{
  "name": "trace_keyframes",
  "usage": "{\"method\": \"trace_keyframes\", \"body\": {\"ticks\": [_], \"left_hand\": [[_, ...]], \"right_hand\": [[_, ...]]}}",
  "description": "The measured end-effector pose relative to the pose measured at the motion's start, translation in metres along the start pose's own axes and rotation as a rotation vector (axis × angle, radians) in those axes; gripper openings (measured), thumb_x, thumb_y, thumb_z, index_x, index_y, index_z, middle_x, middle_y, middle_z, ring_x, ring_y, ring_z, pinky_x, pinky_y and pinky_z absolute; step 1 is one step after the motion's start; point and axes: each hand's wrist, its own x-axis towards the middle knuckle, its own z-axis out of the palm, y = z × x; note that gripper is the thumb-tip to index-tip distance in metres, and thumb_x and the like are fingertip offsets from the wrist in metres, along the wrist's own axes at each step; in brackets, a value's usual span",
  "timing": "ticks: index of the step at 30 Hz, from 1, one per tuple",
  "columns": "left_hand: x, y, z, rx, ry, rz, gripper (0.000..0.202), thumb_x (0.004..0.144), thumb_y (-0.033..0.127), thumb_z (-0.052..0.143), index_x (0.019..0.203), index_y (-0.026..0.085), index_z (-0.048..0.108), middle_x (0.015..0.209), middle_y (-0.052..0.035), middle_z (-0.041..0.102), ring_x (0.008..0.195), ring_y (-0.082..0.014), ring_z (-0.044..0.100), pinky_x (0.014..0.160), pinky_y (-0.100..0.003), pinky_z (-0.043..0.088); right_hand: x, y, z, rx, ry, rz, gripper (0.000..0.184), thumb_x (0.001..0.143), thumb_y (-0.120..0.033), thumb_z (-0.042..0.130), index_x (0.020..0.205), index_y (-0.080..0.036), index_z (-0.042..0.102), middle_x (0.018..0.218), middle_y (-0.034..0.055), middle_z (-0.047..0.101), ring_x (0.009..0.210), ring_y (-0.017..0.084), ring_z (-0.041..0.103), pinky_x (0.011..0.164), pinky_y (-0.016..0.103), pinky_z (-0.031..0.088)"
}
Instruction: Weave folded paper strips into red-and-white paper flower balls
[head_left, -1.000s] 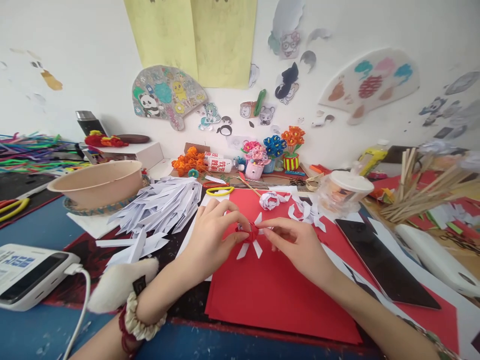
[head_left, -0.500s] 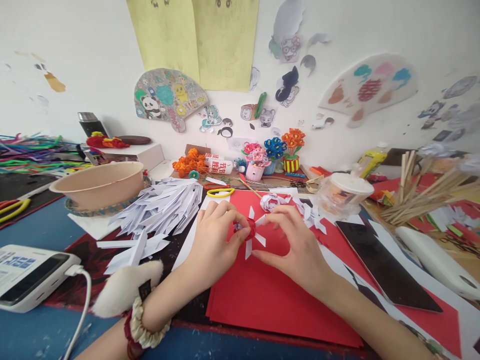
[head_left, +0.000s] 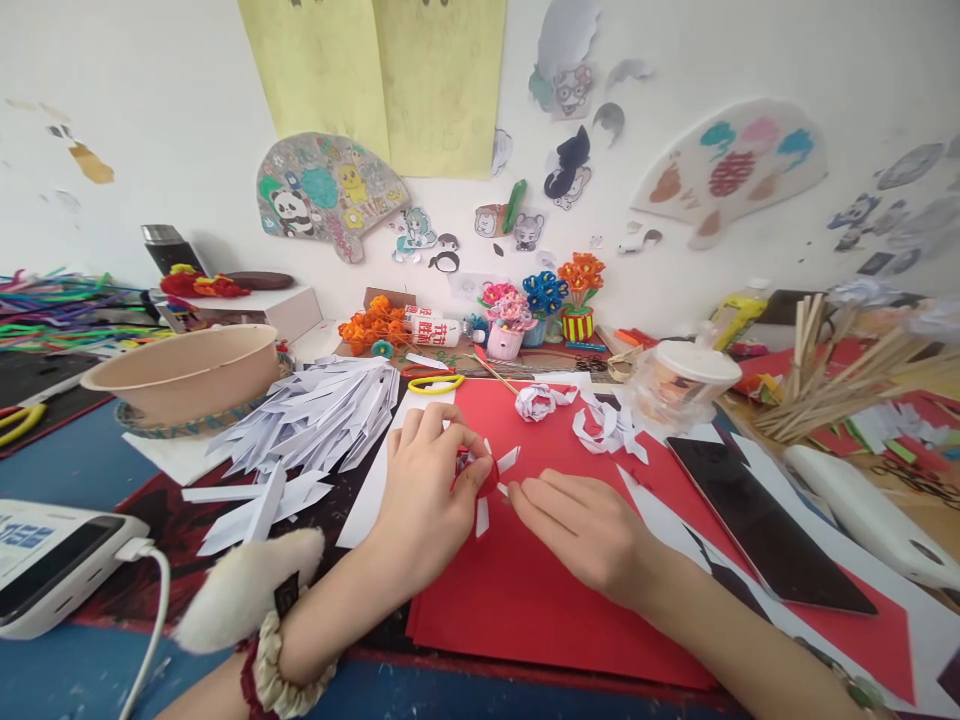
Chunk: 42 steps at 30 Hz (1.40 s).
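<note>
- Pinching a small red-and-white paper piece is the person's left hand. Its thumb and first finger press together on it, and the other fingers curl loosely.
- The right hand is nearly closed, with its fingers bunched side by side. Its thumb and fingertips pinch the end of one white strip that pokes out of the piece.
- The paper piece is between the two hands, over the big red paper sheets. Whether it touches them cannot be seen.
- A big tan bowl sits on a woven mat at the left. Its side hides most of the inside, so what it holds cannot be told.
- Beside the bowl is a messy heap of folded white paper strips.
- A tub with a white lid stands at the right, with clear plastic around it. Its lid is on.
- Three little pots stand near the wall. The pink pot has pink flowers, the blue pot has blue flowers, and the red-and-yellow striped pot has orange flowers.
- A dark bottle with a silver top stands at the back left.
- A yellow bottle leans at the back right.
</note>
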Motion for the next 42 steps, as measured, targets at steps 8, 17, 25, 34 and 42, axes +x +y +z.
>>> {"method": "trace_keyframes", "body": {"ticks": [8, 17, 25, 34, 42], "left_hand": [[0.001, -0.001, -0.003, -0.084, -0.022, -0.047, 0.012, 0.089, 0.018, 0.055, 0.08, 0.02, 0.062, 0.105, -0.005, 0.059, 0.1, -0.0259, 0.05, 0.085, -0.045, 0.039], [0.009, -0.01, -0.024, -0.289, -0.039, 0.2, 0.011, 0.092, 0.027, 0.058, 0.097, 0.026, 0.068, 0.098, -0.0015, 0.068, 0.094, -0.0202, 0.059, 0.087, -0.036, 0.044], [0.003, -0.014, -0.02, 0.213, -0.064, 0.511, 0.018, 0.091, 0.028, 0.063, 0.106, 0.035, 0.07, 0.115, -0.0003, 0.068, 0.104, -0.0249, 0.053, 0.09, -0.043, 0.032], [0.001, -0.012, -0.018, 0.303, -0.067, 0.526, 0.019, 0.093, 0.029, 0.057, 0.108, 0.032, 0.068, 0.118, -0.0023, 0.066, 0.106, -0.0269, 0.053, 0.09, -0.044, 0.03], [-0.002, -0.016, -0.026, 0.091, 0.027, 0.324, 0.03, 0.085, 0.041, 0.07, 0.109, 0.025, 0.06, 0.115, -0.0053, 0.063, 0.105, -0.0262, 0.053, 0.086, -0.039, 0.036]], "right_hand": [[0.002, -0.003, -0.003, -0.026, 0.013, -0.044, 0.028, 0.092, 0.001, 0.049, 0.075, -0.01, 0.069, 0.065, 0.0059, 0.063, 0.055, 0.014, 0.052, 0.051, 0.03, 0.042], [-0.004, 0.0, 0.002, 0.009, 0.048, 0.135, 0.021, 0.091, -0.002, 0.056, 0.078, -0.012, 0.068, 0.071, 0.0071, 0.069, 0.066, 0.016, 0.061, 0.06, 0.03, 0.051], [-0.003, 0.002, -0.001, 0.012, 0.058, 0.113, 0.024, 0.094, -0.002, 0.049, 0.081, -0.011, 0.069, 0.07, 0.0083, 0.069, 0.069, 0.018, 0.066, 0.062, 0.031, 0.055], [-0.002, 0.001, -0.002, 0.011, 0.1, 0.068, 0.025, 0.093, -0.002, 0.051, 0.08, -0.014, 0.069, 0.068, 0.0065, 0.069, 0.066, 0.017, 0.065, 0.061, 0.031, 0.056], [0.001, 0.001, -0.006, -0.008, 0.126, 0.072, 0.016, 0.087, 0.003, 0.059, 0.088, -0.009, 0.07, 0.065, 0.006, 0.068, 0.059, 0.016, 0.063, 0.053, 0.029, 0.051]]}}
